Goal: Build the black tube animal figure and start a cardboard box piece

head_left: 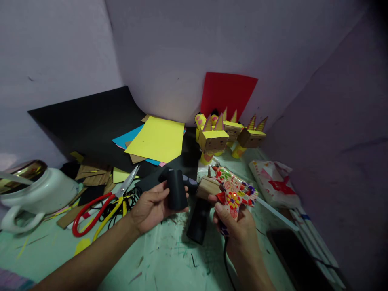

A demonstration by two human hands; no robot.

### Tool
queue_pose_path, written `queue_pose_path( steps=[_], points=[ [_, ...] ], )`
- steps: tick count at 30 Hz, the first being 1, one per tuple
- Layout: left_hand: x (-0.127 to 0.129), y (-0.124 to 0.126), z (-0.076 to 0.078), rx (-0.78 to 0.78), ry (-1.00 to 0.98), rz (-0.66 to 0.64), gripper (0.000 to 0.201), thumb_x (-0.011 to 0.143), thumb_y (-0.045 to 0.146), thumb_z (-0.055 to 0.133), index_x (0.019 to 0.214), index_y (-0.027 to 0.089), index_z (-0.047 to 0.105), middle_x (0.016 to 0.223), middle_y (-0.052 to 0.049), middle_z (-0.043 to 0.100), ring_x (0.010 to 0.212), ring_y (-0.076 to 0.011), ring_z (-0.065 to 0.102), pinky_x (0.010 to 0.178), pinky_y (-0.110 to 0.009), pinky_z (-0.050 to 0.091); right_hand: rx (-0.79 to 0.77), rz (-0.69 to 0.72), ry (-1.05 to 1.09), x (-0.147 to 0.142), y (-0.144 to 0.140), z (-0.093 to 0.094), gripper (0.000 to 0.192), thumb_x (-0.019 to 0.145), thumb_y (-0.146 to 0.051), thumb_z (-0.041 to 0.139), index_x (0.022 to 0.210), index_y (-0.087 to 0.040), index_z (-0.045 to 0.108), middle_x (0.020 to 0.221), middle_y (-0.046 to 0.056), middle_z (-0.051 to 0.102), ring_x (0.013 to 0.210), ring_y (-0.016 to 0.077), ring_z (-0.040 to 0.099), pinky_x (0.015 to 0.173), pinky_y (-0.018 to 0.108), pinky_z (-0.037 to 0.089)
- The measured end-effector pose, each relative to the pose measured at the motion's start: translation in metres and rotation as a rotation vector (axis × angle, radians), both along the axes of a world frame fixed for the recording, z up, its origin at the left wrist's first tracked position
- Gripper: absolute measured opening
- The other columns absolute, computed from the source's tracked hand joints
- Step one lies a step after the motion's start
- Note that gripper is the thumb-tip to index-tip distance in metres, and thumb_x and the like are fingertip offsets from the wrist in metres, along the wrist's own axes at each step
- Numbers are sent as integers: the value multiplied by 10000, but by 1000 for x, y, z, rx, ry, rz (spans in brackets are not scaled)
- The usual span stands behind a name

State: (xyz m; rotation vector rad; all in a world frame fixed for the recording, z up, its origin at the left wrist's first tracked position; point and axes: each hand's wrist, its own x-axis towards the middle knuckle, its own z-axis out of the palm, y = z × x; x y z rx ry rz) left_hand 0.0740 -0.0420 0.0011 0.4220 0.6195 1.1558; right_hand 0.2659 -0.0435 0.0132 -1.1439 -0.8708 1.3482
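My left hand (156, 208) is closed around a black paper tube (177, 190), held tilted above the table. In my right hand (239, 224) is a flower-patterned glue gun (233, 194), its nozzle pointing up and left and a clear glue stick (277, 214) sticking out of its back. Between the hands, a second black tube (198, 222) lies on the table, joined or touching a small cardboard box (209, 186) with a pointed horn. Part of that box is hidden behind the glue gun.
Red-handled scissors (91, 214) and a yellow-handled tool lie left, near a white mug (42, 194). Yellow paper (157, 139) rests on black sheets behind. Several yellow horned cardboard figures (214, 141) stand back right. A phone (295, 258) and a tissue pack (273, 184) lie right.
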Motion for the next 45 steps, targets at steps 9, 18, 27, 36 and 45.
queue_pose_path(
  steps=[9,18,27,36,45],
  points=[
    [11,-9,4,283,567,101,584,649,255,703,1169,128,469,1138,-124,592,1054,-265,536,870,-339,433,11,-79,12,0,1,-1,422,602,-319,722,975,-175,588,879,53,686,457,77,499,386,189,374],
    [19,-21,2,483,1271,192,474,640,220,647,1088,170,500,1053,-66,589,940,-234,565,828,-346,446,60,-38,-54,-3,0,-8,437,604,-316,729,994,-162,608,906,83,700,834,242,645,488,229,465],
    [32,-26,1,639,1309,282,346,688,167,614,1029,192,562,995,-80,574,936,-244,539,837,-321,410,30,3,-3,-18,-6,-7,387,591,-274,735,955,-175,648,795,28,691,602,156,595,467,238,486],
    [29,-25,15,372,541,-181,509,792,320,540,1261,154,433,990,-95,627,822,-219,577,704,-295,455,6,24,16,-17,-2,-14,367,636,-304,720,952,-148,619,761,24,670,508,116,549,399,205,430],
    [26,-15,14,-27,65,-93,272,813,193,471,1001,62,618,894,-159,637,689,-215,600,558,-305,477,-33,29,70,-13,-1,-5,347,660,-376,690,888,-120,639,701,67,689,543,168,613,313,177,344]
  ],
)
